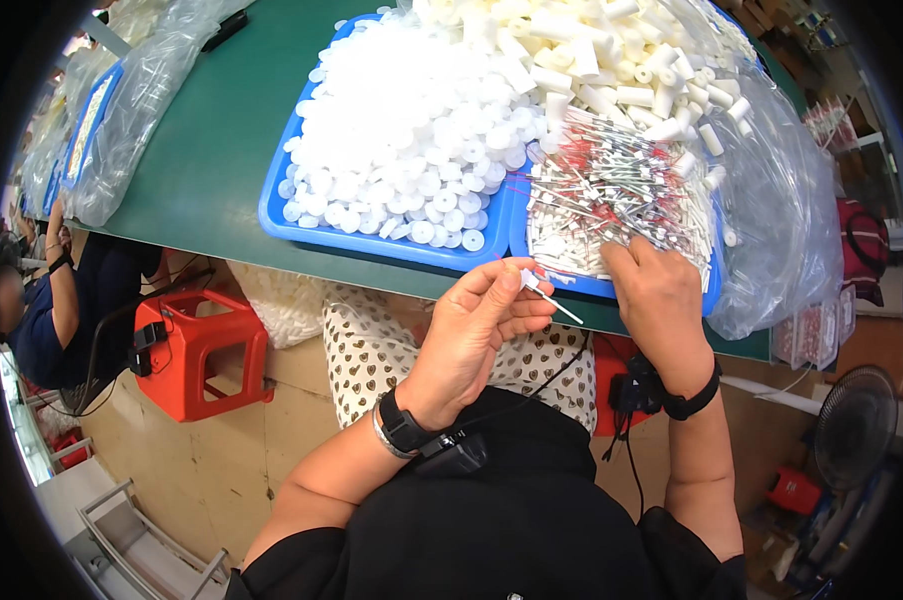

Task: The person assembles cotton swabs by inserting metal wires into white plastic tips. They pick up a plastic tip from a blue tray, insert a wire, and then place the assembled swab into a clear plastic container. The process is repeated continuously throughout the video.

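My left hand (463,335) is closed, pinching a small white plastic piece (530,281) with a thin white stick pointing down to the right; a bit of red shows by my fingertips. My right hand (659,300) reaches over the front edge of a blue tray (713,290), its fingers curled down into the contents. Whatever they pinch there is hidden. In that tray lie short white tubes (561,245) and a heap of thin metal-shafted pieces with red and white parts (621,175). Both wrists wear black bands.
Left of it, another blue tray (276,215) is piled with translucent white discs (401,160). Cream-coloured foam cylinders (571,50) are heaped behind. Clear plastic bagging (771,220) drapes on the right of the green table (191,190). A red stool (206,350) and another person (61,300) are at left.
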Available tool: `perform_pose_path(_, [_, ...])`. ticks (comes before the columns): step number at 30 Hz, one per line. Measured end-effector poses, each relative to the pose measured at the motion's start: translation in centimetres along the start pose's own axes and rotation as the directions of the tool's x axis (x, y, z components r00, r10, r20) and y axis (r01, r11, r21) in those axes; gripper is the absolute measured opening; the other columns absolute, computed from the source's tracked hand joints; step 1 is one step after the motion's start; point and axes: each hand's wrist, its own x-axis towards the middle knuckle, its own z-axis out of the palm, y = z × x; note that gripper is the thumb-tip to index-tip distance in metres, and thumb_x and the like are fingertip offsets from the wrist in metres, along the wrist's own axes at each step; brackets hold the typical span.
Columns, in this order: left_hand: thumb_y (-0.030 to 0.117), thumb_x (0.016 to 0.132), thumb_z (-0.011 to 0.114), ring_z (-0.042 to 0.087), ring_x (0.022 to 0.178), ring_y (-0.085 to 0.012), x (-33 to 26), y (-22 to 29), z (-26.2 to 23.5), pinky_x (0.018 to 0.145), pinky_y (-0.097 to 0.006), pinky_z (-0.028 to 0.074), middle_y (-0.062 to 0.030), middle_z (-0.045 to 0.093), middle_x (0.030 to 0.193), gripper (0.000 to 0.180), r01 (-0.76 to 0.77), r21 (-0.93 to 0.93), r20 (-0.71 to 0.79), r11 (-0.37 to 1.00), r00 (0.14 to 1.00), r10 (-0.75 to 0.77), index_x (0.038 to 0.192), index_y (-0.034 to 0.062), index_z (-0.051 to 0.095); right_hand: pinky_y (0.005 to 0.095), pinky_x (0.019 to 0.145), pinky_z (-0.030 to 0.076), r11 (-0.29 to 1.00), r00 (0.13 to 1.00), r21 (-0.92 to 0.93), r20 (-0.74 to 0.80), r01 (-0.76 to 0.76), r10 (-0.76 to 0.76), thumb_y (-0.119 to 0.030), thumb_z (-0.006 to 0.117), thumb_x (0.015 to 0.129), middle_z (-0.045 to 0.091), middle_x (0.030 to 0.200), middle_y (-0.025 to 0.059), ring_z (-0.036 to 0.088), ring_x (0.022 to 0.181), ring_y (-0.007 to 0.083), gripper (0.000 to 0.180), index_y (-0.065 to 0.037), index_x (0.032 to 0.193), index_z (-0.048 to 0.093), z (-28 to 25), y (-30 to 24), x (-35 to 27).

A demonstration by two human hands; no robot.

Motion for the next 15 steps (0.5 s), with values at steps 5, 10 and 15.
perform_pose_path(5, [0.024,0.101,0.054,0.067,0.099,-0.0211,-0.12,0.27,0.32,0.087,-0.031,0.057,-0.0165,0.065,0.112,0.033,-0.010,-0.006,-0.023,1.000,1.000,0.010,0.124,0.0005,0.053,0.0369,0.055,0.045,0.999,0.999,0.011,-0.003,0.046,-0.045,-0.002,0.062,0.076,0.052,0.064,0.0084,0.055,0.054,0.0265,0.007,-0.006,0.080,0.058,0.00,0.67,0.34])
perform_pose_path(10, [0.022,0.101,0.053,0.067,0.102,-0.0218,-0.05,0.38,0.35,0.088,-0.031,0.056,-0.0167,0.065,0.112,0.032,-0.026,-0.018,-0.043,0.999,0.999,0.025,0.125,0.0002,0.052,0.0356,0.054,0.044,0.996,0.996,0.076,-0.079,0.047,-0.041,-0.002,0.062,0.076,0.054,0.063,0.0085,0.056,0.054,0.0260,0.007,-0.006,0.076,0.056,0.11,0.45,0.25])
perform_pose_path(15, [0.021,0.101,0.052,0.066,0.102,-0.0220,0.01,0.33,0.46,0.089,-0.031,0.056,-0.0169,0.065,0.112,0.031,-0.033,-0.025,-0.048,0.999,0.998,0.032,0.124,0.0003,0.052,0.0344,0.053,0.044,0.996,0.997,0.023,-0.005,0.082,-0.082,-0.003,0.062,0.075,0.055,0.064,0.0078,0.056,0.054,0.0249,0.006,-0.006,0.077,0.057,0.32,0.73,0.40])
